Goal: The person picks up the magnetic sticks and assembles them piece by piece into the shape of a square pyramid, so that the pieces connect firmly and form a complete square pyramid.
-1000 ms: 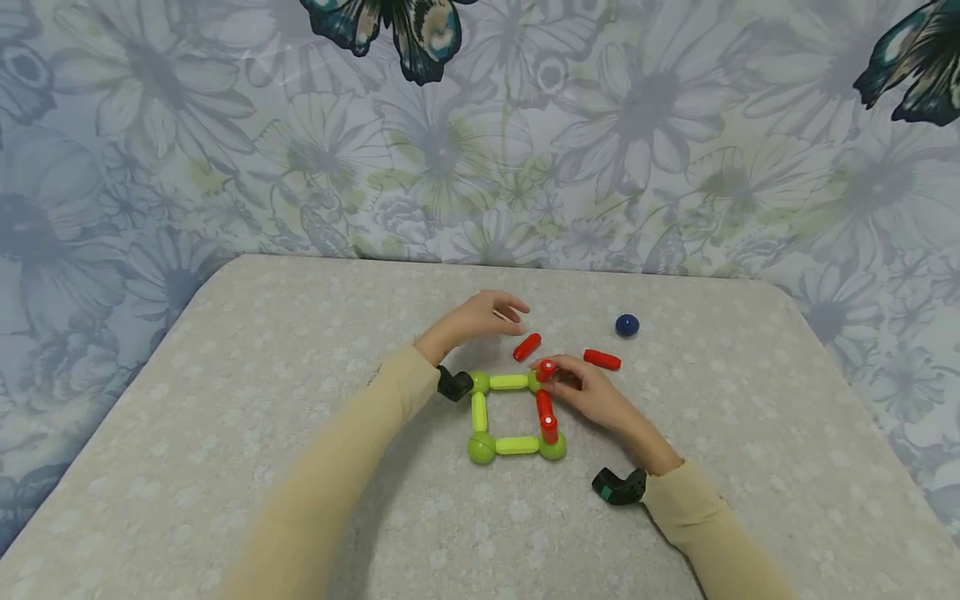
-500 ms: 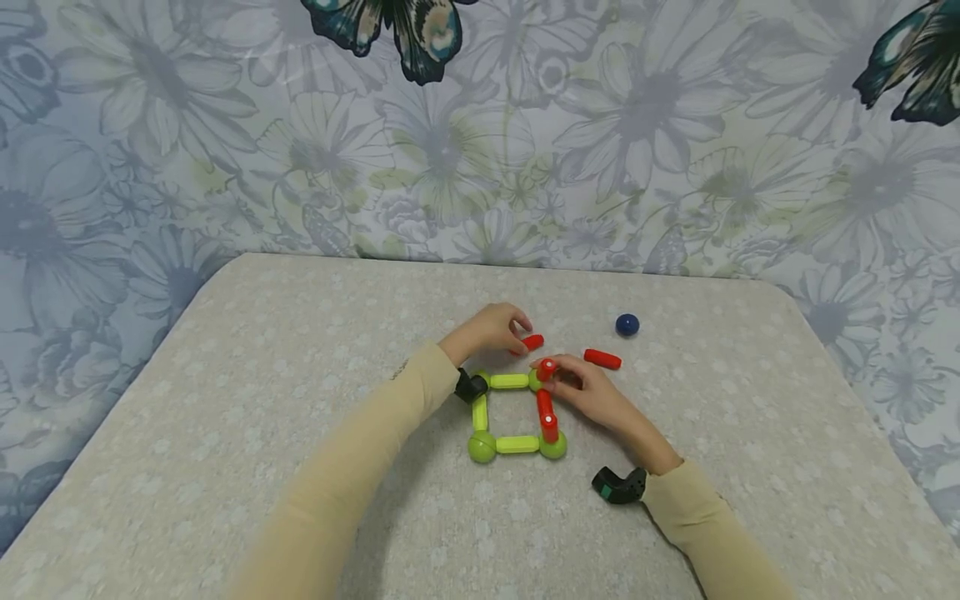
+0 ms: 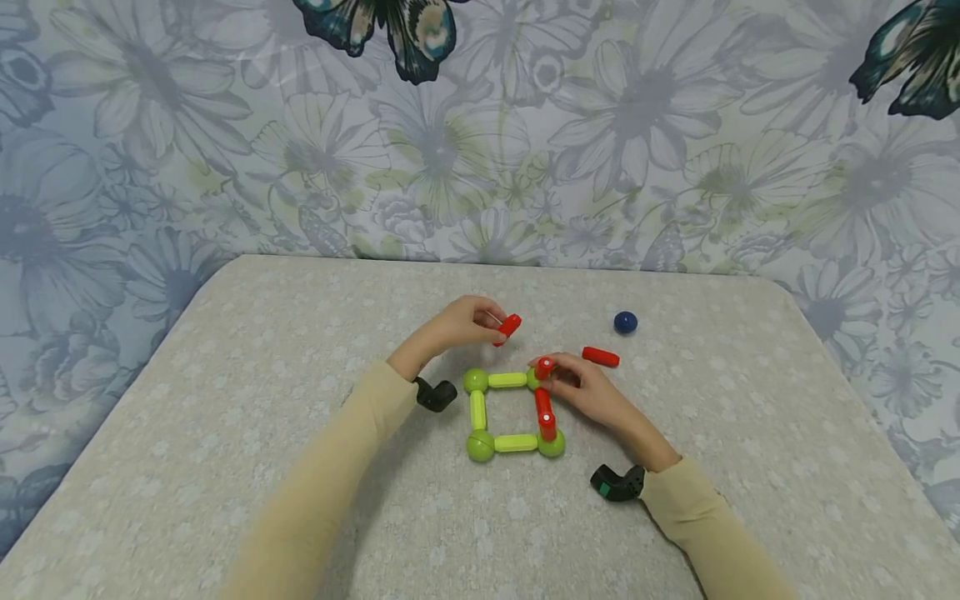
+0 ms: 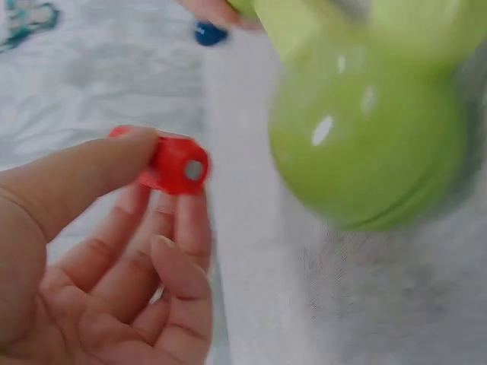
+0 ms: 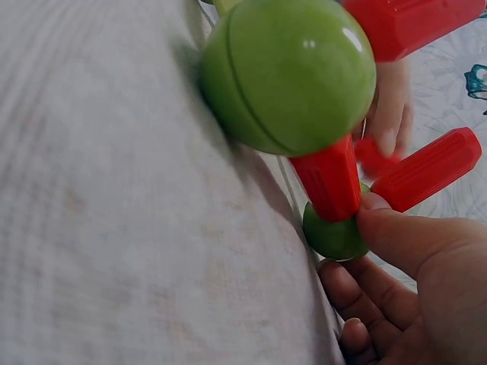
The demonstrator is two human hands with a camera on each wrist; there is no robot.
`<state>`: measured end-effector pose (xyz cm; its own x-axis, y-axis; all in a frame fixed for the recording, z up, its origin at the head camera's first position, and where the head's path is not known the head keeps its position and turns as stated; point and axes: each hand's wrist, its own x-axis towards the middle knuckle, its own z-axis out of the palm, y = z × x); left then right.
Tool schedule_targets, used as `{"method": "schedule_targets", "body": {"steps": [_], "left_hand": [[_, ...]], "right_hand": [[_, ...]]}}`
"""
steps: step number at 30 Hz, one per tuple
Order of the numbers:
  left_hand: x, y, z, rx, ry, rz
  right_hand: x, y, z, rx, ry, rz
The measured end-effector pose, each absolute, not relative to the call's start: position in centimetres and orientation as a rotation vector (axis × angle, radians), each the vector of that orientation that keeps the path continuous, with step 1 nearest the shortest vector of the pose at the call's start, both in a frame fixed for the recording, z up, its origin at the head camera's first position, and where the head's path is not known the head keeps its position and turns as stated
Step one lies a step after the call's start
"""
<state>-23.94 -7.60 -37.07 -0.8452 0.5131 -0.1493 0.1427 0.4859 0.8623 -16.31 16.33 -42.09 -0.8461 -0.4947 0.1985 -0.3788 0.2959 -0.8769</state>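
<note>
A red magnetic rod (image 3: pixel 510 326) is pinched between the thumb and fingers of my left hand (image 3: pixel 463 323), above the table behind the frame. Its round metal end shows in the left wrist view. Green balls (image 3: pixel 481 446) and lime rods (image 3: pixel 516 443) form a square frame lying on the table, with a red rod (image 3: pixel 543 402) as its right side. Red rods rise from the two right corners, one near (image 5: pixel 417 27) and one far (image 5: pixel 430 169). My right hand (image 3: pixel 592 390) grips the far right green ball (image 5: pixel 333 237) at the base of its rod.
A loose red rod (image 3: pixel 601 357) lies behind my right hand. Farther back stands a dark blue ball (image 3: pixel 626 322). The patterned cloth-covered table (image 3: pixel 300 317) ends at a flowered wall (image 3: pixel 480 167). Black wrist cameras (image 3: pixel 435 395) hang below both wrists.
My left hand came down on the red rod beside the frame, took hold of it, and lifted it back and to the left. The right hand stayed at the far right corner.
</note>
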Motion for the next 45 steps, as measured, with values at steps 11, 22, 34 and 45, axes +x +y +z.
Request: {"method": "schedule_targets", "body": {"steps": [11,22,34,45], "left_hand": [[-15.3,-11.6,-38.3,0.707,1.996,1.679],[-12.0,-12.1,-40.9,0.814,1.970,1.703],[-13.1,-13.5,-40.3,0.898,2.014,1.631],[-20.4,-13.9,-40.3,0.887,1.998,1.481]], "right_hand": [[-15.6,15.8,-40.4,-0.819,2.445,-1.589],[-17.1,16.6,-43.5,-0.777,2.406,-1.620],[-16.4,17.9,-42.2,-0.798,2.448,-1.508],[-11.4,19.4,-40.9,-0.961,2.380,-1.246]]}}
